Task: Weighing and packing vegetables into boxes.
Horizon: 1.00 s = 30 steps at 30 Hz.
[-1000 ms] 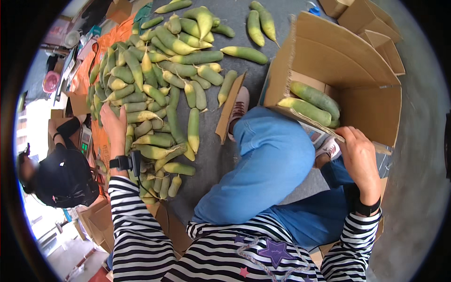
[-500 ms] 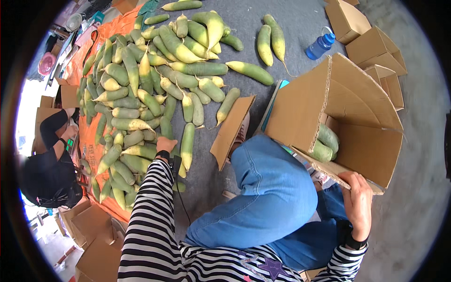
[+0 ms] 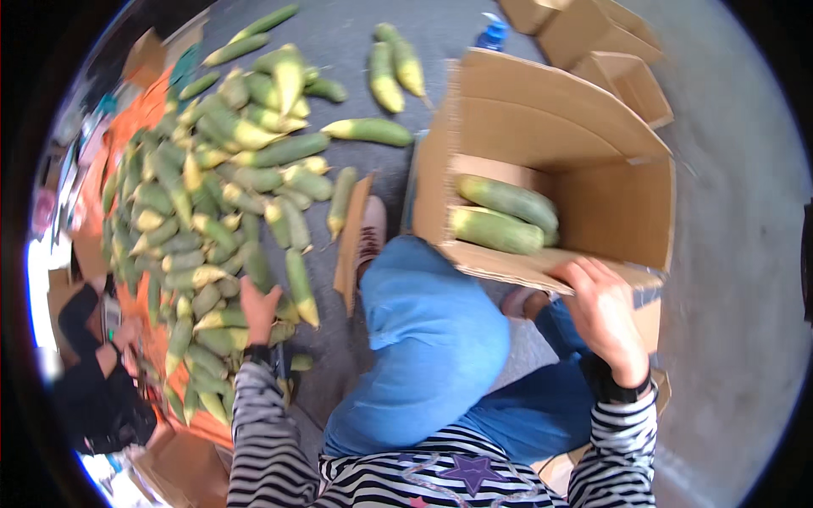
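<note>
A big heap of green radishes, pale yellow at their tips, covers the left side. Over its near right edge is my left hand, thumb and fingers apart, next to a dark green radish. At the right an open cardboard box stands tilted beyond my knees, with two green radishes lying side by side inside it. My right hand grips the box's near rim, fingers over the edge. Just right of the heap's edge lies a single radish.
Several empty cardboard boxes stand at the far right, near a blue bottle. An upright cardboard piece is beside my shoe. An orange sheet lies under the heap. At the left is another person in dark clothes.
My view has swung right, so the scene sits farther left. Both radishes in the box now show more fully. My left hand's fingers have spread at the heap; my right hand stays on the rim.
</note>
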{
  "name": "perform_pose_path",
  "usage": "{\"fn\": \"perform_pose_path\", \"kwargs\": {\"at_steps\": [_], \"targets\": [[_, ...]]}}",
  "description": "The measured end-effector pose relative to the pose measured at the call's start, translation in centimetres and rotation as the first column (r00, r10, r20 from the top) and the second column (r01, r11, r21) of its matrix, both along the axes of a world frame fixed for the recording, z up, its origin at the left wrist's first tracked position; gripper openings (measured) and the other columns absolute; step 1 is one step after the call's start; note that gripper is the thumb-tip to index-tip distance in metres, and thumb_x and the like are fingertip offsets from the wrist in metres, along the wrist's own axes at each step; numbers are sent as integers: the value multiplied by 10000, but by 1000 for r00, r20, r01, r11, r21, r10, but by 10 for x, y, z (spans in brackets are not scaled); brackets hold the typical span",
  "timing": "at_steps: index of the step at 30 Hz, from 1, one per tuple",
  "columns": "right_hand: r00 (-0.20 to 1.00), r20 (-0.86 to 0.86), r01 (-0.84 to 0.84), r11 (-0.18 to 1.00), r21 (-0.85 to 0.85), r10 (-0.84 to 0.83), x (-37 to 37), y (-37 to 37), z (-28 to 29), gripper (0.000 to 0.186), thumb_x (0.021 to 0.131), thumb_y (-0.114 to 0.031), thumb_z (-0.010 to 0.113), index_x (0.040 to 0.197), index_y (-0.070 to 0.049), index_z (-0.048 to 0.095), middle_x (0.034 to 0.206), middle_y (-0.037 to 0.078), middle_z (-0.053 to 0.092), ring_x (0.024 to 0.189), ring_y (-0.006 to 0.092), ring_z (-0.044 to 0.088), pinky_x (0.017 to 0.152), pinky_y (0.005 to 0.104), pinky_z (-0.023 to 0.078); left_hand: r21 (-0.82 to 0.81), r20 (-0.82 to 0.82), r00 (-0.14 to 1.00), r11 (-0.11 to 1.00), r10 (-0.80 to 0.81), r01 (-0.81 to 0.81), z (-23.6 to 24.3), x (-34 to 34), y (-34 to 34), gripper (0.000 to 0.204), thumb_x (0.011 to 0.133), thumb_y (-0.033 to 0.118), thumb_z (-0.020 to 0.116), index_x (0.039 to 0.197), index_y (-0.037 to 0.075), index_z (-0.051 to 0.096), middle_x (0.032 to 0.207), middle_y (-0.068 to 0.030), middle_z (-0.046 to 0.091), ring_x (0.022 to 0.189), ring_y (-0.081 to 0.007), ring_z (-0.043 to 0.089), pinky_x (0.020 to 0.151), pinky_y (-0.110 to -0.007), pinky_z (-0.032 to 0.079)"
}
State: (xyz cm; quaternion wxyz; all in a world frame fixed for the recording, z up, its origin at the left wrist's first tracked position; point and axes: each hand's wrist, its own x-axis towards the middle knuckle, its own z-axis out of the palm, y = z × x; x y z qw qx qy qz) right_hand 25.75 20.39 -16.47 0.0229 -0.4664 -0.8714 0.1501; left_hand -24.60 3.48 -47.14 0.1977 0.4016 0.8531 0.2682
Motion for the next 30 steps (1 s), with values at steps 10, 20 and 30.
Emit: {"fn": "perform_pose_path", "kwargs": {"at_steps": [10,20,30], "targets": [[999,-18,-49,996,76,50,16,-8,-19,493,528,-71,818,981,-48,624,913,114,651,899,327,643,787,416,537,771,-5,970,617,-242,159,344,99,118,576,876,7,719,1395,-79,485,1316,-181,615,1190,-256,617,1071,-389,461],[1000,4,-30,971,237,29,15,-16,-35,106,798,-102,608,903,-87,609,851,84,653,842,272,670,741,383,545,294,-524,203,48,-827,955,358,349,278,532,696,149,820,1130,-1,552,1075,-208,638,1001,-409,641,844,-472,534],[997,-64,-28,974,225,43,19,-17,-41,138,781,-94,611,919,-87,619,833,85,646,833,279,669,731,379,541,-318,-329,-41,70,-943,946,309,416,327,487,862,352,751,1155,10,567,1093,-211,664,1045,-399,643,886,-475,529]]}}
